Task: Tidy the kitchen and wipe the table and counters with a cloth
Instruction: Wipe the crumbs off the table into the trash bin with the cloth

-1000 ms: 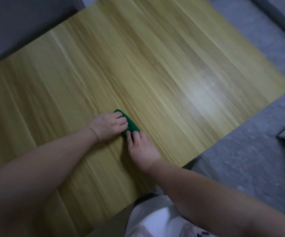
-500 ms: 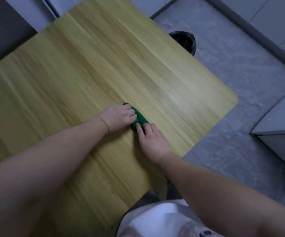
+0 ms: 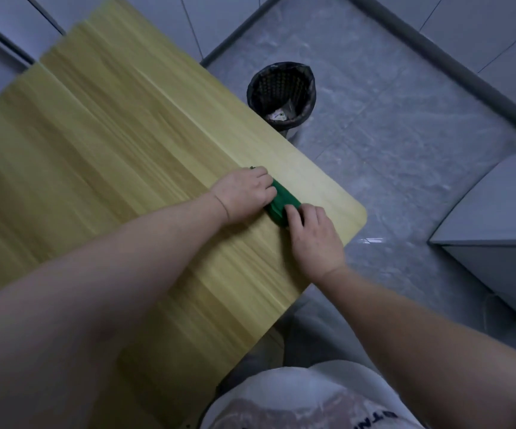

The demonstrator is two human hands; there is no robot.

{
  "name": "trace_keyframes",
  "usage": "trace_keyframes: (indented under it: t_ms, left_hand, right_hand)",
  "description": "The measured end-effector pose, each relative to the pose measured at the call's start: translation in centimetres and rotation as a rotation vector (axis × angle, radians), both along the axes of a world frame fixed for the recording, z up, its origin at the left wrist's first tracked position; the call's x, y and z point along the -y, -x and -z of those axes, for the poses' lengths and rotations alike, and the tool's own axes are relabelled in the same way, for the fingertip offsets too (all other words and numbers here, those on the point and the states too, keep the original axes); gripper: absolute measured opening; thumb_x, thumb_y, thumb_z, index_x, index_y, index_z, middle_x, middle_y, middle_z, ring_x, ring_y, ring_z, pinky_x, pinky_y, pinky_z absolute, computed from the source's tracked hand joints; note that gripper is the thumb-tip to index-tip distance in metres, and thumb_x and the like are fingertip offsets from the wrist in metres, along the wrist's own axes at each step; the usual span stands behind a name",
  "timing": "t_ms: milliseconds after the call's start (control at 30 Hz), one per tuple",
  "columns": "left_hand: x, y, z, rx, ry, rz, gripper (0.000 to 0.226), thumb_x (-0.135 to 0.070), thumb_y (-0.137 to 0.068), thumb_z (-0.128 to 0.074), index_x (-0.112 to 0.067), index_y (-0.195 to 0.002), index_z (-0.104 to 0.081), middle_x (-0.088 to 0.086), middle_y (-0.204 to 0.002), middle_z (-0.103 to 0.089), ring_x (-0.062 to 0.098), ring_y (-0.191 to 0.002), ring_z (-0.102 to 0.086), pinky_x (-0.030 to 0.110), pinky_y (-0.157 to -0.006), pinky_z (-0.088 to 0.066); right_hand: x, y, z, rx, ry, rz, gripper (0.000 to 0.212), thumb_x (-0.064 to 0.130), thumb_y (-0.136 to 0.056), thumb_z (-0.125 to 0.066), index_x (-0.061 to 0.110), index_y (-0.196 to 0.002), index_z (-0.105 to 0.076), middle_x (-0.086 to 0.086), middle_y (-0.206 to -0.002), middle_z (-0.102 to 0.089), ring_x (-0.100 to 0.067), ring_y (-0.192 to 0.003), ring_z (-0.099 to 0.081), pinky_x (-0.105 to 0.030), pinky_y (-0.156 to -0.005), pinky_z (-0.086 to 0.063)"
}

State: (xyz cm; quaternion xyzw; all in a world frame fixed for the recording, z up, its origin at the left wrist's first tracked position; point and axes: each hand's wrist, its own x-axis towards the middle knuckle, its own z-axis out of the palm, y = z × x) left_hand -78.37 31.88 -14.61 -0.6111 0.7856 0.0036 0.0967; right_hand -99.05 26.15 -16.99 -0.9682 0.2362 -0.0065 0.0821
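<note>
A folded green cloth (image 3: 282, 200) lies on the light wooden table (image 3: 101, 144), close to its rounded near-right corner. My left hand (image 3: 244, 193) covers the cloth's far-left side, fingers curled over it. From the near side, my right hand (image 3: 314, 236) rests its fingertips on the cloth's near end. Most of the cloth is hidden under the two hands. A small dark speck (image 3: 252, 166) sits on the table just beyond my left hand.
A black bin (image 3: 281, 94) lined with a bag and holding some rubbish stands on the grey floor just past the table's right edge. A grey cabinet (image 3: 498, 230) stands at the right. Grey cupboard fronts run along the back.
Both hands have slid the cloth across the table toward its right corner. The view has swung right, bringing the bin and more floor into sight.
</note>
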Motion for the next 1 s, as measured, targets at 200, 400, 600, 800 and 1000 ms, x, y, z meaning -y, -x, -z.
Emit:
trace_keyframes:
  t_ms: [200,400,600,800,1000]
  left_hand:
    - [4.9,0.2,0.3,0.061,-0.033,0.024,0.029,-0.01,-0.08,-0.042,-0.009,-0.081,-0.071,0.007,-0.074,-0.063,0.028,-0.073,-0.063,0.031,-0.054,-0.053]
    - [9.0,1.1,0.0,0.102,-0.042,0.086,0.026,-0.008,-0.075,-0.039,-0.01,-0.07,-0.064,0.007,-0.067,-0.06,0.027,-0.063,-0.06,0.027,-0.044,-0.046]
    - [11.7,2.5,-1.2,0.291,-0.126,0.002,0.03,-0.005,-0.099,-0.034,-0.006,-0.12,-0.056,0.011,-0.119,-0.059,0.03,-0.115,-0.052,0.038,-0.072,-0.044]
    - [7.7,1.1,-3.6,0.16,-0.059,0.101,0.03,-0.012,-0.077,-0.04,-0.016,-0.076,-0.07,-0.001,-0.074,-0.065,0.019,-0.072,-0.064,0.024,-0.046,-0.038]
    - [-3.7,-1.0,-4.6,0.171,0.139,0.126,0.024,-0.008,-0.079,-0.043,-0.011,-0.074,-0.066,0.007,-0.072,-0.062,0.025,-0.066,-0.062,0.028,-0.047,-0.047]
  right_hand:
    - [5.0,0.4,0.8,0.025,0.055,0.085,0.025,0.006,-0.084,-0.069,0.006,-0.108,-0.062,-0.014,-0.091,-0.056,-0.032,-0.08,-0.052,-0.04,-0.067,-0.044]
    - [9.0,0.7,0.8,0.03,0.103,0.059,0.018,-0.001,-0.082,-0.041,0.005,-0.09,-0.056,-0.016,-0.086,-0.053,-0.033,-0.076,-0.05,-0.04,-0.06,-0.04]
    - [9.8,0.2,0.4,0.047,0.07,0.159,0.012,-0.004,-0.082,-0.045,0.004,-0.088,-0.053,-0.018,-0.088,-0.052,-0.034,-0.078,-0.049,-0.038,-0.063,-0.034]
    - [6.0,-0.1,-0.5,0.077,0.034,0.222,0.011,-0.001,-0.087,-0.061,0.003,-0.096,-0.055,-0.018,-0.093,-0.052,-0.034,-0.082,-0.048,-0.037,-0.065,-0.032]
    - [-4.8,-1.7,-3.0,0.101,-0.032,0.113,0.017,-0.003,-0.082,-0.062,0.003,-0.097,-0.057,-0.019,-0.093,-0.052,-0.034,-0.08,-0.048,-0.041,-0.063,-0.043]
